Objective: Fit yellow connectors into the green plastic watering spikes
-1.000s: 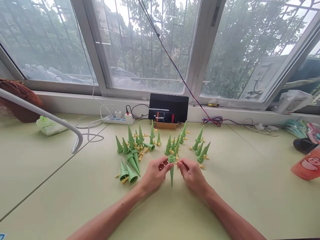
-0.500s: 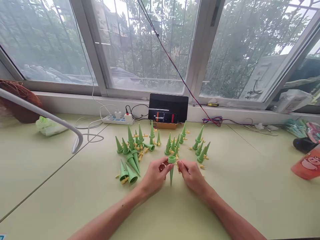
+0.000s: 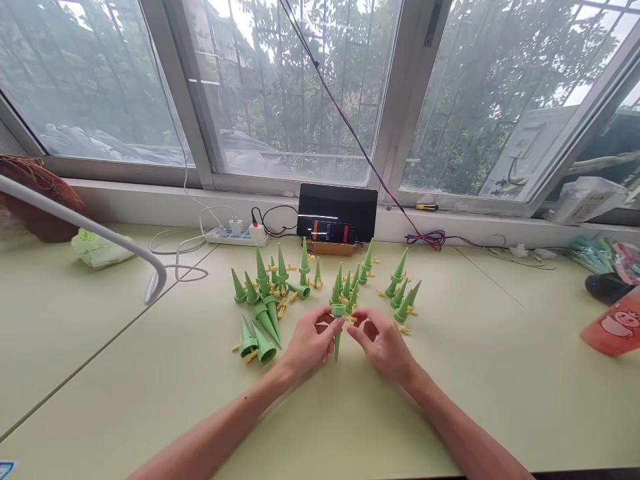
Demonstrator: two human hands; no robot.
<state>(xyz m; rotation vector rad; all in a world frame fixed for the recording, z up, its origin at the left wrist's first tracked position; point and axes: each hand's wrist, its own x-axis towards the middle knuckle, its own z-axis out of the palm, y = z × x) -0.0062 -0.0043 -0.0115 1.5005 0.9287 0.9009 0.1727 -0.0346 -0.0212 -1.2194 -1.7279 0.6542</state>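
Note:
My left hand [image 3: 314, 339] is closed around a green plastic watering spike [image 3: 339, 311], its open threaded collar up and its point down. Close on the right, my right hand [image 3: 381, 339] has thumb and forefinger at a small yellow valve [image 3: 351, 321], which sits beside the spike just under its collar. Whether the valve is seated in the spike I cannot tell. Just beyond my hands several green spikes [image 3: 347, 287] stand point up. More spikes [image 3: 267, 323] lie or stand to the left, with yellow valves [image 3: 281, 309] among them.
Another group of spikes [image 3: 400, 293] stands to the right. A tablet [image 3: 337, 207] with a phone [image 3: 333, 232] in front leans by the window. A white power strip [image 3: 235, 237], a lamp arm [image 3: 100, 227] at left and a red cup [image 3: 613, 323] at right are around.
Both hands and the spike have shifted slightly away from me. My right fingers have risen toward the collar and loosened apart somewhat, so the yellow valve shows more clearly.

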